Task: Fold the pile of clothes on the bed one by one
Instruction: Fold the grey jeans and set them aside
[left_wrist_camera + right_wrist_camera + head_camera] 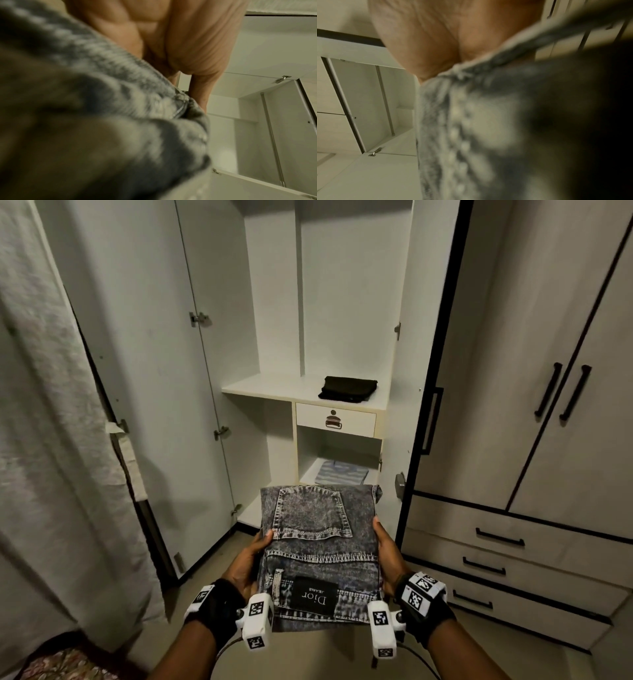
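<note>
Before the open wardrobe (342,302), folded grey jeans (318,546) held level between both hands: left hand (246,563) gripping the left edge, thumb on top, remaining fingers hidden beneath; right hand (388,556) likewise on the right edge. Inside the wardrobe, folded dark garment (347,388) on the middle shelf; striped folded garment (340,473) in the compartment below the drawer (335,419).

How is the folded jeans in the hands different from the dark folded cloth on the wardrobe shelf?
The jeans are mottled grey denim; the dark cloth looks plain black. The jeans are carried between the left hand and right hand, in front of the wardrobe; the dark cloth lies on the shelf above the drawer. Both are folded flat.
</note>
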